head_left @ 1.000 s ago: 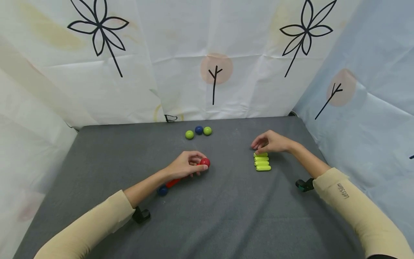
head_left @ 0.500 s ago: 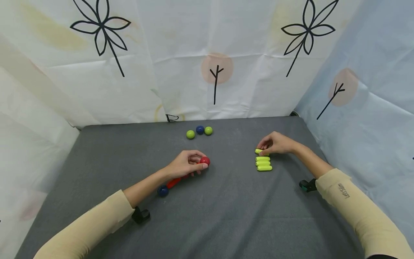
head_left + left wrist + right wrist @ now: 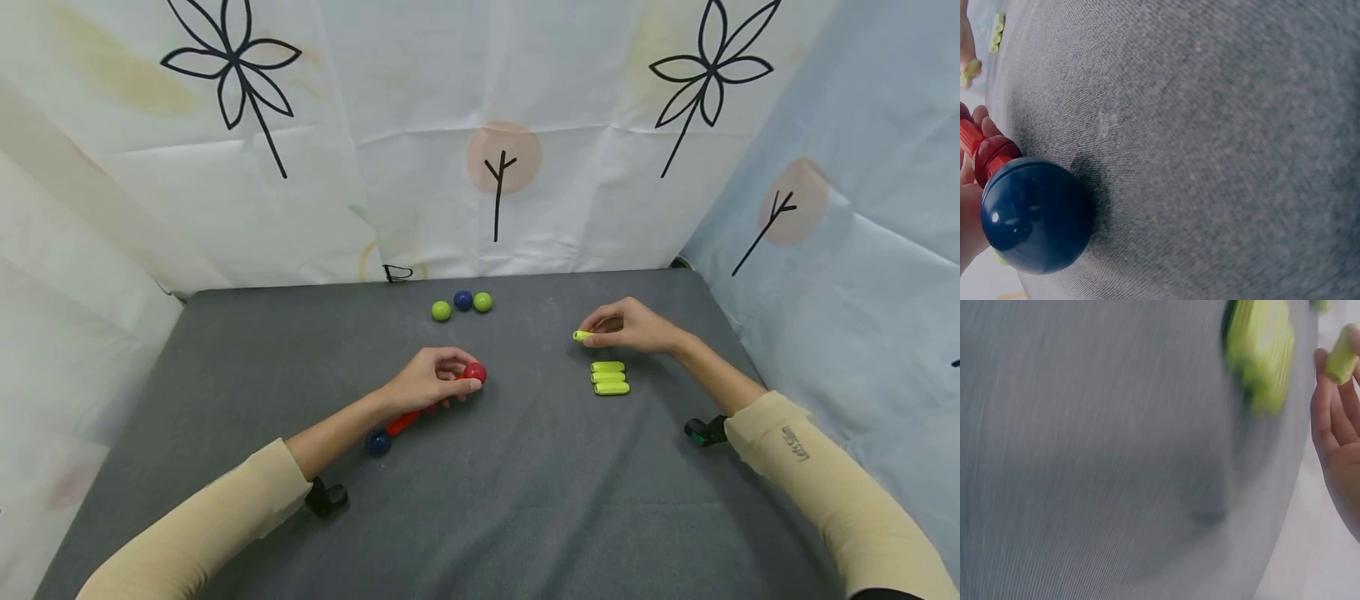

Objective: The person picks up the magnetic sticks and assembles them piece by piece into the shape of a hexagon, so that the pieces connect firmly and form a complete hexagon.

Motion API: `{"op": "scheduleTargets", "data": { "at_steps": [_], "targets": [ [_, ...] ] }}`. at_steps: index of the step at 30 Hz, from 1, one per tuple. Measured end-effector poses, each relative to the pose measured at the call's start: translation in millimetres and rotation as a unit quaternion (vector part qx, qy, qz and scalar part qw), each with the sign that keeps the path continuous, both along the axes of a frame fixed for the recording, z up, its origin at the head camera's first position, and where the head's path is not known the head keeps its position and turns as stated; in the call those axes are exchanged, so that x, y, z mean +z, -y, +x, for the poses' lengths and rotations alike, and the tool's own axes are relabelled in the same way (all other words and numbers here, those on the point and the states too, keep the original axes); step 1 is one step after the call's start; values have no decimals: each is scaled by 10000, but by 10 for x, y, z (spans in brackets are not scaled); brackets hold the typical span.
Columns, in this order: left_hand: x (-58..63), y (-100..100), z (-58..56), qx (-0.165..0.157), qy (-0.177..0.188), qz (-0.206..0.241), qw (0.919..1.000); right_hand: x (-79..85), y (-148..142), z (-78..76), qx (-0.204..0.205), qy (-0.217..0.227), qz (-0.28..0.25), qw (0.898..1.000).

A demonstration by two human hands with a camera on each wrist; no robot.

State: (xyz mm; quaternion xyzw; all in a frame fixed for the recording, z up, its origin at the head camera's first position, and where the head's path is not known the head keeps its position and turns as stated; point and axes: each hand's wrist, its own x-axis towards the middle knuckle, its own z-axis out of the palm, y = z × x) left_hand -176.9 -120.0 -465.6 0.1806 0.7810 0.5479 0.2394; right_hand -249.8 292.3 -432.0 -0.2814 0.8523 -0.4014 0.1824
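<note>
My left hand (image 3: pixel 425 383) grips a joined toy piece made of red rods (image 3: pixel 402 424) and balls. A red ball (image 3: pixel 477 372) shows at its thumb and fingertips, and a dark blue ball (image 3: pixel 378 442) ends the piece near the wrist. The left wrist view shows this blue ball (image 3: pixel 1038 215) large, close over the cloth, with a smaller red ball (image 3: pixel 997 153) beside it. Between thumb and fingers, my right hand (image 3: pixel 636 327) pinches a short yellow-green rod (image 3: pixel 581 336), raised above the cloth in the right wrist view. Three matching rods (image 3: pixel 609 378) lie side by side just below that hand.
Two green balls (image 3: pixel 441 311) and a blue ball (image 3: pixel 462 301) sit near the back edge of the grey cloth-covered table (image 3: pixel 510 517). Patterned white curtains (image 3: pixel 420 192) hang behind the table and along both sides.
My right hand has picked up the farthest rod of the row and carried it left and away from the others, leaving three there. The left hand stays nearly still with its piece.
</note>
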Motion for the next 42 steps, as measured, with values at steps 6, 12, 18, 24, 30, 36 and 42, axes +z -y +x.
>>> {"op": "scheduleTargets", "data": {
  "at_steps": [6,12,18,24,30,36,42],
  "targets": [
    [-3,-12,-15,-58,-22,23,10000,111,498,183,494,332,-548,9967],
    [19,-57,-13,-94,-26,12,10000,135,988,371,639,207,-442,9968],
    [43,-71,0,-192,-27,37,9998,121,1246,472,727,-175,-290,9968],
    [45,-81,-9,-199,12,76,9998,124,1296,510,624,-180,-384,9972],
    [30,-119,-3,-153,-145,31,9998,156,1282,447,813,51,-674,9944],
    [27,-126,-4,-99,3,122,9999,205,1255,237,354,23,-805,9961],
    [35,-85,-15,-152,-107,120,9998,220,1371,-89,-82,-262,-362,9990]
  ]
}}
